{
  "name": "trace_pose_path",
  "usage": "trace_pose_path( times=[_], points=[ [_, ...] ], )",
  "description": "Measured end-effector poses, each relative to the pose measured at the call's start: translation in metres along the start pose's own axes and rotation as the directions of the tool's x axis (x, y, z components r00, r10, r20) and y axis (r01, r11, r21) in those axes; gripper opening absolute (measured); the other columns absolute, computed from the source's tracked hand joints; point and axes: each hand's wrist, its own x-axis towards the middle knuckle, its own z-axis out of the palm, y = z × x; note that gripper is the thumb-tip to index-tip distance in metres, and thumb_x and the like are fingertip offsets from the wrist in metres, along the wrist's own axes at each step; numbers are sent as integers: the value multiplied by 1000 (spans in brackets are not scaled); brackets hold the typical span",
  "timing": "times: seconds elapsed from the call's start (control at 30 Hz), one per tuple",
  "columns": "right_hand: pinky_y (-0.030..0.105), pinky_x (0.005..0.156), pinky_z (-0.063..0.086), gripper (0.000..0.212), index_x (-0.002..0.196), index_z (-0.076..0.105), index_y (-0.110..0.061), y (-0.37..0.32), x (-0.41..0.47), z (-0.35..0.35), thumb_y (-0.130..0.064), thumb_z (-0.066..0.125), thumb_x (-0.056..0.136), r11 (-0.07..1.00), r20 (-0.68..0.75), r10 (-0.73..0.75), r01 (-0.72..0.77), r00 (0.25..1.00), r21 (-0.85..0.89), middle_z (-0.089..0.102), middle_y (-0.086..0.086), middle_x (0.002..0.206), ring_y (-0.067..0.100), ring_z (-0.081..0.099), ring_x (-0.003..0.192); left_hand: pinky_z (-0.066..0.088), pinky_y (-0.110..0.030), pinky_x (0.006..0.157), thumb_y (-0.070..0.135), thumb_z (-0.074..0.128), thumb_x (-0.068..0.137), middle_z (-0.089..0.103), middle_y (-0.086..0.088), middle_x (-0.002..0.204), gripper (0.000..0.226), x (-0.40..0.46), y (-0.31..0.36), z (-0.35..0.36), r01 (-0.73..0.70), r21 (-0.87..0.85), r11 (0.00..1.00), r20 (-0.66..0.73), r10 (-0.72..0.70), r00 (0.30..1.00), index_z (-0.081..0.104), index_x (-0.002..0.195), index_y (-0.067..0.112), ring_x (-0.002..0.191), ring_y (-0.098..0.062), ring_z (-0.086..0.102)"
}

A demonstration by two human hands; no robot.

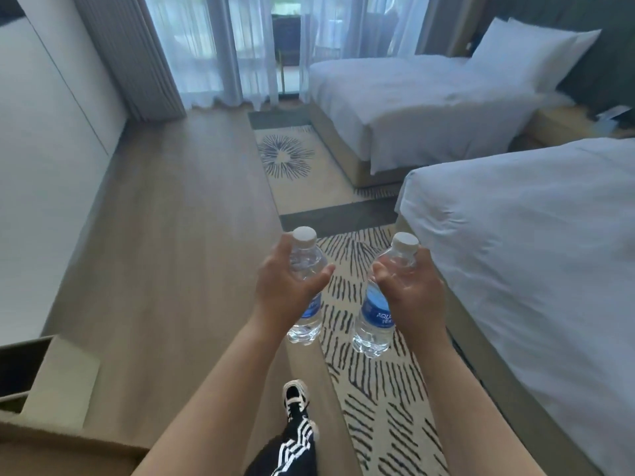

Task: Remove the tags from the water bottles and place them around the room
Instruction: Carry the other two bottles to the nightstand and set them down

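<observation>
My left hand [285,283] is wrapped around one water bottle [307,286], my right hand [414,286] around another blue-labelled bottle [376,312], both upright with white caps, above the patterned rug [378,389] beside the near bed [532,252].

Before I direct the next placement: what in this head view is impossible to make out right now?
- Left bottle: label mostly hidden behind left hand; any tag unseen.
- Right bottle: label text cut off by right hand.
- Nightstand between the beds: items blurred, clipped by the right edge.
- Outside the window: veiled by sheer curtains.
</observation>
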Motion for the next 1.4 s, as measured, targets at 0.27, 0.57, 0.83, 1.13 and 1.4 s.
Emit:
trace_pose_path(
  times=[0.27,0.57,0.83,1.13,1.4],
  points=[
    [1,59,38,40,99,47,-27,50,197,71,-55,58,73,999,-33,36,-37,999,-28,61,-14,82,-14,58,75,45,-12,68,47,76,69,64,8,92,43,206,-55,62,-24,-23,999,5,24,1000,48,100,38,82,-3,62],
    [14,64,46,41,101,48,-27,95,389,109,-53,59,71,996,-142,86,-90,986,-21,64,-13,88,-5,62,78,51,-28,74,40,79,72,65,5,95,43,411,-93,141,-6,-29,1000,66,8,998,48,102,34,85,-14,64],
    [5,65,43,39,101,45,-32,170,578,135,-52,59,71,998,-171,49,-55,984,-34,60,-20,86,-9,60,81,49,-23,72,38,79,72,64,2,95,42,590,-138,263,-36,-48,998,116,41,992,49,101,31,85,-16,63],
    [5,68,42,43,107,42,-29,232,811,130,-52,59,75,997,-198,66,-72,978,-24,52,-28,91,-10,59,83,53,-42,82,37,79,70,67,2,96,41,802,-124,394,-29,-106,994,141,44,989,55,101,26,89,-13,65],
    [3,63,42,40,112,45,-28,301,952,134,-42,67,80,989,-301,116,-138,947,-54,51,-31,90,-22,53,89,54,-48,79,46,78,66,68,-1,96,53,953,-135,502,-39,-184,982,259,87,962,56,104,18,87,-20,67]
  ],
)
